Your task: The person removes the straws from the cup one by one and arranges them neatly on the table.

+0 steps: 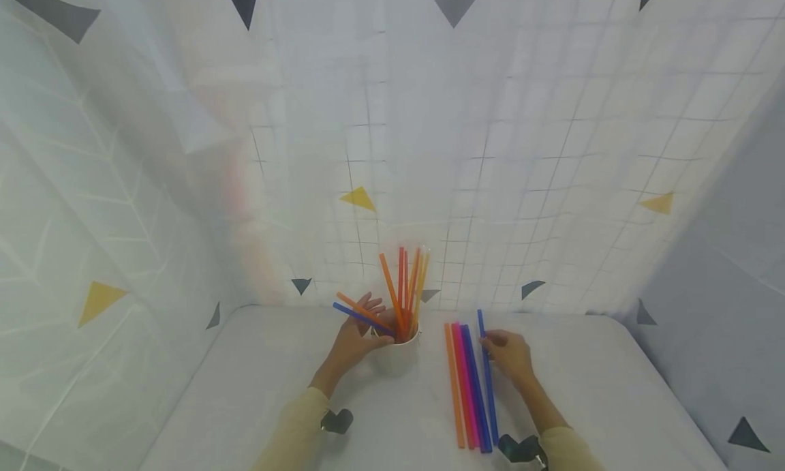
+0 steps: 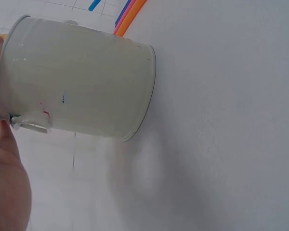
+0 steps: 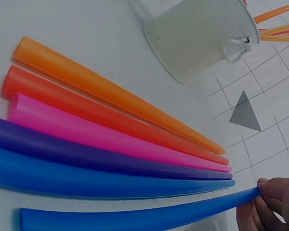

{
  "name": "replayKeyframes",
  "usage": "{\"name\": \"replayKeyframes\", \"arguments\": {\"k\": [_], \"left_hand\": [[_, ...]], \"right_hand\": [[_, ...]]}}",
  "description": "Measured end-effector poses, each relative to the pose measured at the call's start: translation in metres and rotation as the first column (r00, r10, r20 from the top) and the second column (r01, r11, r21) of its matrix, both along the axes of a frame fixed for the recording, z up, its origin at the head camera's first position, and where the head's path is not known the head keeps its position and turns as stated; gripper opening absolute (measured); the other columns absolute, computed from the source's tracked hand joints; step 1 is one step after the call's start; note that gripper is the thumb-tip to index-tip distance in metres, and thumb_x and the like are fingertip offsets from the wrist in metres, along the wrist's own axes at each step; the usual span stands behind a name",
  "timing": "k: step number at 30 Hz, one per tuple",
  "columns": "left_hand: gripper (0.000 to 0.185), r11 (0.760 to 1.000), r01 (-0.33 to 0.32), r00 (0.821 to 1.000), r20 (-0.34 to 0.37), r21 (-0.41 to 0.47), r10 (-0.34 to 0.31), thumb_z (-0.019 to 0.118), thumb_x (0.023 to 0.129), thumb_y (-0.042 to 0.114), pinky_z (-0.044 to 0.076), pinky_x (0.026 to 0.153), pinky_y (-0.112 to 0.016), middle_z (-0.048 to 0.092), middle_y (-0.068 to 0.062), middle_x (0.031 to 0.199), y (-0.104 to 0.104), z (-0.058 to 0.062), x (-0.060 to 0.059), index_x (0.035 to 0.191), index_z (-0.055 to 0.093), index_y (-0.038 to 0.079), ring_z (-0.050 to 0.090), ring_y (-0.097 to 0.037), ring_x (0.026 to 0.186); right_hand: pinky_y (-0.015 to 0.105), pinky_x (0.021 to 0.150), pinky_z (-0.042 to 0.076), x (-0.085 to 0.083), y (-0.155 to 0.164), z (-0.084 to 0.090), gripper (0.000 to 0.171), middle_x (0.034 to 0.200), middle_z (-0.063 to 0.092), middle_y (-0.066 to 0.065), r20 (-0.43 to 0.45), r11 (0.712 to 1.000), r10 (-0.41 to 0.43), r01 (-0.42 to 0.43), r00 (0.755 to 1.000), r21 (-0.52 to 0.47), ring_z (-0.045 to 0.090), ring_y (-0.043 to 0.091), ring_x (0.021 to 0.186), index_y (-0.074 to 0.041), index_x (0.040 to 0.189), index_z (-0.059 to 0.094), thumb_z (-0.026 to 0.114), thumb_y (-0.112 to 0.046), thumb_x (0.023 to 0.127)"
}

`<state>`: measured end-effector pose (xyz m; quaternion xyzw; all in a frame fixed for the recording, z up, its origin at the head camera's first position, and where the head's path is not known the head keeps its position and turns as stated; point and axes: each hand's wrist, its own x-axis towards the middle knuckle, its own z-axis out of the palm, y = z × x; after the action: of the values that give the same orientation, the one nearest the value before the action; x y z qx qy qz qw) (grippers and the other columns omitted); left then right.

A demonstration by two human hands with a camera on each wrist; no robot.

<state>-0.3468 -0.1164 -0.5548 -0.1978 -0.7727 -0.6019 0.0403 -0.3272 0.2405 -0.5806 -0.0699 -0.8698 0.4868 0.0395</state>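
Note:
A small whitish bucket (image 1: 394, 359) holds several thin plastic tubes, with orange and red ones (image 1: 401, 287) upright and a blue one (image 1: 362, 317) leaning left. My left hand (image 1: 354, 338) holds the bucket at its rim, with the thumb near the handle lug in the left wrist view; some fingers are hidden behind the tubes. On the table to the right, my right hand (image 1: 509, 354) pinches a blue tube (image 3: 144, 217) near its far end. That tube lies just right of a row of loose tubes: orange (image 3: 111, 91), red (image 3: 86, 103), pink (image 3: 96, 127), purple (image 3: 77, 154) and blue (image 3: 86, 180).
The white table (image 1: 233, 403) meets a pale sheet (image 1: 429, 150) with grid lines and triangles at the back. Similar sheets hang on the left (image 1: 80, 219) and right (image 1: 724, 253). Dark wrist devices (image 1: 337, 421) sit at both sleeves.

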Motion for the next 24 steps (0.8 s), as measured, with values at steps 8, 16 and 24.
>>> {"name": "replayKeyframes", "arguments": {"k": [8,16,24], "left_hand": [[0.098,1.0,0.008,1.0,0.009,0.004,-0.008,0.083,0.078,0.022,0.034,0.11,-0.046,0.046,0.004,0.147,-0.001,0.001,0.001,0.154,0.022,0.026,0.046,-0.018,0.134],[0.097,1.0,0.013,1.0,-0.019,-0.008,-0.013,0.083,0.079,0.023,0.034,0.109,-0.047,0.047,0.005,0.147,-0.001,0.0,0.0,0.154,0.023,0.028,0.046,-0.017,0.133],[0.096,1.0,0.013,1.0,-0.018,-0.015,-0.014,0.083,0.079,0.021,0.034,0.109,-0.048,0.046,0.003,0.147,-0.002,-0.002,-0.001,0.154,0.023,0.026,0.046,-0.019,0.134]], "right_hand": [[0.039,0.078,0.058,0.002,-0.004,-0.003,0.045,0.119,0.064,0.023,0.025,1.0,0.006,-0.007,1.0,0.026,0.069,0.028,0.095,0.001,0.126,0.061,0.067,-0.029,0.092],[0.039,0.079,0.058,0.003,-0.008,-0.007,0.042,0.118,0.064,0.022,0.05,1.0,0.001,-0.003,0.999,0.029,0.067,0.031,0.1,0.002,0.124,0.061,0.067,-0.026,0.092],[0.044,0.083,0.056,0.006,-0.009,-0.012,0.04,0.114,0.066,0.022,0.068,0.997,-0.008,0.003,0.998,0.077,0.065,0.033,0.102,0.002,0.121,0.063,0.066,-0.026,0.092]]}}
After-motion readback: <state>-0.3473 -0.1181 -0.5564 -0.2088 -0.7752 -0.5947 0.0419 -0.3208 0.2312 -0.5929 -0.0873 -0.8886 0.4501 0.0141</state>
